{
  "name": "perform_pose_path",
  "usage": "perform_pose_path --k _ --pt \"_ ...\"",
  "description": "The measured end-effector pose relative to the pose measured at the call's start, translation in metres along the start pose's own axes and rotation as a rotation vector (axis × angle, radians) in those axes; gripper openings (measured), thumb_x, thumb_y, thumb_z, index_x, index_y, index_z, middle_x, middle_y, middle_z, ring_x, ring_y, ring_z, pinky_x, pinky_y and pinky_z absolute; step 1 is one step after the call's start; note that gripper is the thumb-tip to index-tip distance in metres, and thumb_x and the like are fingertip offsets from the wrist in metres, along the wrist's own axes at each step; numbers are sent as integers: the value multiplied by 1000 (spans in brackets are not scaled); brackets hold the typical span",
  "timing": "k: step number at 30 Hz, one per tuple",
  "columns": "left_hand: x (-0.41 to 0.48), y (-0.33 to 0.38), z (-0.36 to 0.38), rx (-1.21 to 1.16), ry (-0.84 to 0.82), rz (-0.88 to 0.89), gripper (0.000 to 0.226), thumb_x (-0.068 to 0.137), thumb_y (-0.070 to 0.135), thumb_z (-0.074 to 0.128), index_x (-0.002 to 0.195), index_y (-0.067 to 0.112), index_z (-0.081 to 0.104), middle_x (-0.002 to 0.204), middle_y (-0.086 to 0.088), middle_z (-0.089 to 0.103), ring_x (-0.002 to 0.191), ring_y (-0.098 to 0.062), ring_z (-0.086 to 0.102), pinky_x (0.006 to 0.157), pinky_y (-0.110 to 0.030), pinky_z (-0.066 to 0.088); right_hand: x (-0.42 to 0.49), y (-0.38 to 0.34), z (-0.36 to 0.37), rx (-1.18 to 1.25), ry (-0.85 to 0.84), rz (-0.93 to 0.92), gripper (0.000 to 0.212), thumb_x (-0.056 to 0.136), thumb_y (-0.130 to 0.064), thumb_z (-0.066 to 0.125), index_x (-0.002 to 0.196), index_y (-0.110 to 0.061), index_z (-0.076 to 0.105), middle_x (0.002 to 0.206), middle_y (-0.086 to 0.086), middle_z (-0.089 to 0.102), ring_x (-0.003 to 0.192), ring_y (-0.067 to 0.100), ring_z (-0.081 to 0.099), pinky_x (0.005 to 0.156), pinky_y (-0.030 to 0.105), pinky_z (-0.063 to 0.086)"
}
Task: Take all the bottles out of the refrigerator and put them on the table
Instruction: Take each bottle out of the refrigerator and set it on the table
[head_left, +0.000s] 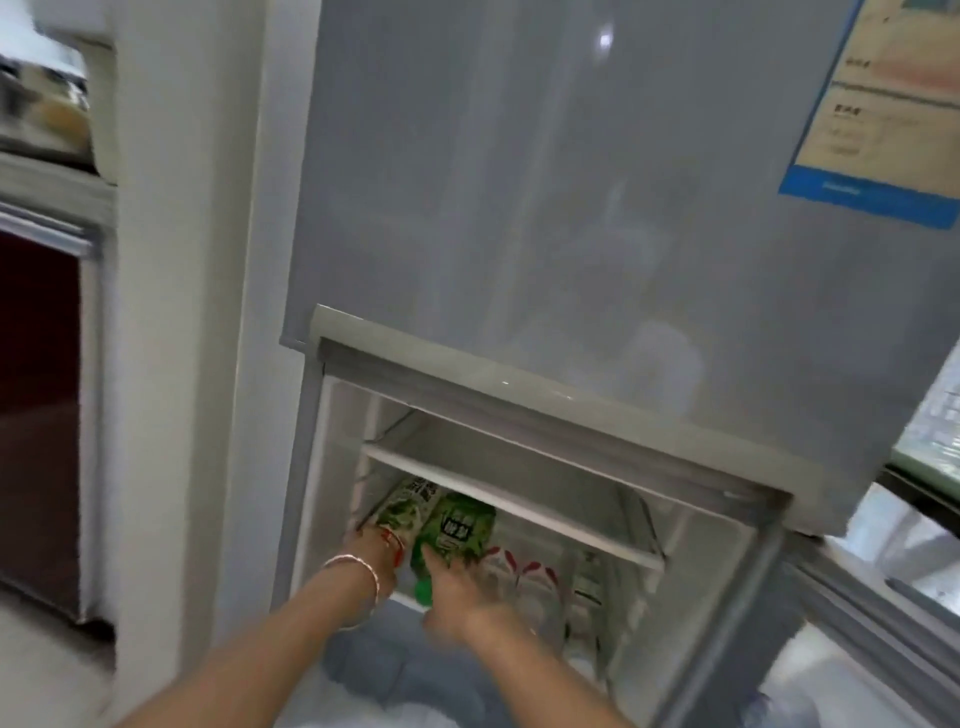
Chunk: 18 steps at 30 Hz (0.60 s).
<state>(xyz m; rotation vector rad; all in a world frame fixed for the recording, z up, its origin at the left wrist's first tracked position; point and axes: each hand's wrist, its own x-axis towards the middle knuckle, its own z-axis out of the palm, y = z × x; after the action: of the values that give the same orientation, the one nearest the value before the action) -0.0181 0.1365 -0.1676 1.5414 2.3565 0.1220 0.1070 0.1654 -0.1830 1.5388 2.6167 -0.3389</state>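
Note:
The refrigerator's lower compartment (524, 499) stands open below the grey upper door. Two green-labelled bottles lie on their sides under a white shelf (509, 506). My left hand (382, 545), with a bracelet and red string at the wrist, grips the left bottle (405, 506). My right hand (457, 597) is wrapped around the neck end of the right bottle (460, 525), near its green cap. More clear bottles with red-and-white labels (524, 577) lie to the right inside. The picture is blurred.
The opened lower door (878, 623) hangs at the right. A white wall pillar (182, 312) stands left of the fridge, with a dark red cabinet (36, 405) beyond it. A blue-edged sticker (883, 104) is on the upper door.

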Motion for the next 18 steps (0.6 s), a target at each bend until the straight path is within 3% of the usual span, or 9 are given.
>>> perform_pose_path --k 3,7,11,15,18 --pt "34 2 21 -152 85 -114 55 97 23 46 145 4 28 149 -11 37 136 -23 42 108 -26 36 23 7 9 -35 3 -18 94 86 -15 61 155 -35 0 165 10 -3 151 34 3 120 55 11" --pt "57 4 41 -304 57 -233 69 92 36 55 146 6 25 148 -11 40 133 -23 45 109 -26 37 47 11 19 -58 -2 -48 93 86 -13 60 154 -37 1 164 13 -2 151 35 1 120 56 5" --pt "66 -2 55 -372 75 -333 90 87 37 61 148 -4 9 148 -16 38 136 -30 41 111 -34 34 53 11 25 -73 -1 -69 93 86 -12 59 154 -37 1 164 15 -4 151 36 1 119 60 4" --pt "67 -9 60 -514 141 -387 67 91 28 52 142 -4 24 143 -20 44 133 -34 43 111 -39 35 49 10 25 -79 -7 -67 94 87 -16 61 155 -36 -1 164 15 -5 151 36 0 118 58 5" --pt "48 -8 57 -486 177 -284 73 85 22 61 142 6 19 127 -19 55 117 -34 56 99 -40 47 37 9 18 -40 -2 -43 99 85 -13 62 153 -40 -4 164 13 -5 151 36 0 119 58 7"
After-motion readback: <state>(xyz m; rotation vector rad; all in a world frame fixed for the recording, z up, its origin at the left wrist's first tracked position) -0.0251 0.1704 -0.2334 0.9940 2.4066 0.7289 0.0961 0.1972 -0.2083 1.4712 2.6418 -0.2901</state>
